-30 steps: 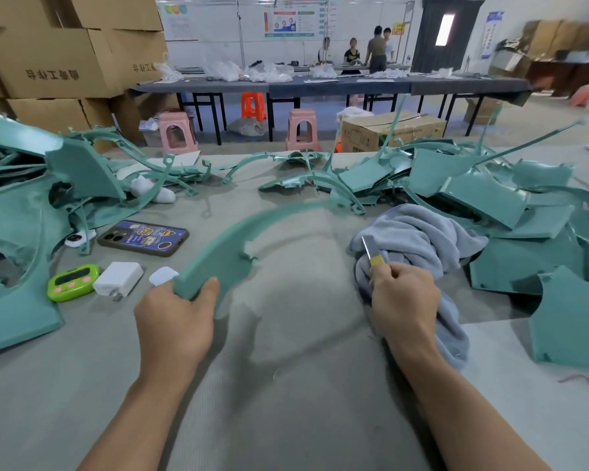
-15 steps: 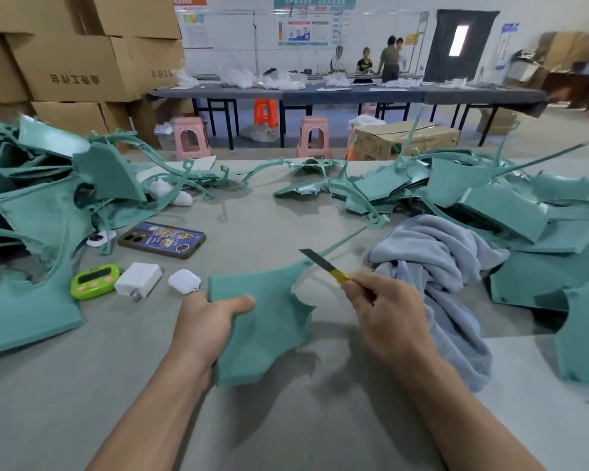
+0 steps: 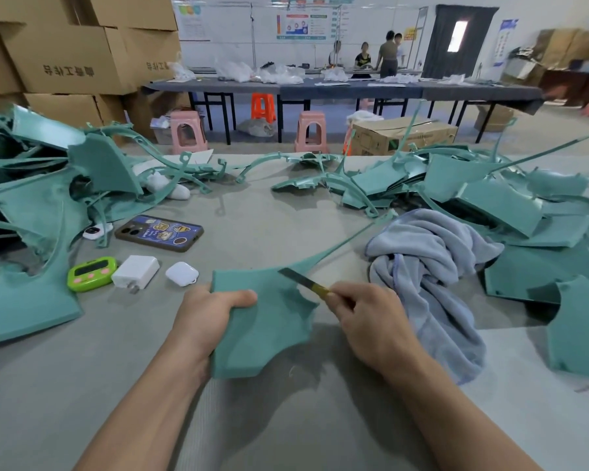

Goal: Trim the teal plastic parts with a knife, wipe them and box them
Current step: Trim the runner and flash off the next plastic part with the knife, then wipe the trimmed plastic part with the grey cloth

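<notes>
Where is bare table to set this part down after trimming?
Bare mat lies between the phone and the towel, beyond the held part, and along the near edge left of the left hand. Crowded: the left teal pile, the right teal pile, the timer and charger.

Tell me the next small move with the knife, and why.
Probably draw the knife in a short stroke along the upper right edge of the teal part. The left hand grips the part by its left edge, the right hand pinches the knife, and the blade lies against that edge. The cloth lies aside, so wiping likely comes after.
</notes>
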Demonstrator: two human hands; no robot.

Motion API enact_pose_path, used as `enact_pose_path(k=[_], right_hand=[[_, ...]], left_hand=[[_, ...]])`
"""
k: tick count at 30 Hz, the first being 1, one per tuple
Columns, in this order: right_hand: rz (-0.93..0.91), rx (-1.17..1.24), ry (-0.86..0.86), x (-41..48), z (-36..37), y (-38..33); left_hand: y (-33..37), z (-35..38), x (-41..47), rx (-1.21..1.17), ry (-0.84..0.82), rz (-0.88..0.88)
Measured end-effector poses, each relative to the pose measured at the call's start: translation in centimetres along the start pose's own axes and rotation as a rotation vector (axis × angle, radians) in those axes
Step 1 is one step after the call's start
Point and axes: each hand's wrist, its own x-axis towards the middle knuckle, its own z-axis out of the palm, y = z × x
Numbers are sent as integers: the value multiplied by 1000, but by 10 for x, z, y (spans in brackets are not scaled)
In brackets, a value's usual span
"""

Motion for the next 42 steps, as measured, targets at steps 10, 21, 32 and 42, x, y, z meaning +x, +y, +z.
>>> enact_pose_path(k=[10, 21, 32, 42], right_hand=[[24, 46, 85, 0, 1, 7], [183, -68, 133, 7, 3, 8], [327, -123, 243, 14, 2, 22], [179, -223, 505, 14, -37, 30]], left_hand=[[2, -7, 4, -4, -9, -28], [2, -2, 3, 15, -25, -4], [1, -7, 4, -138, 61, -11], [4, -6, 6, -372, 252, 258]])
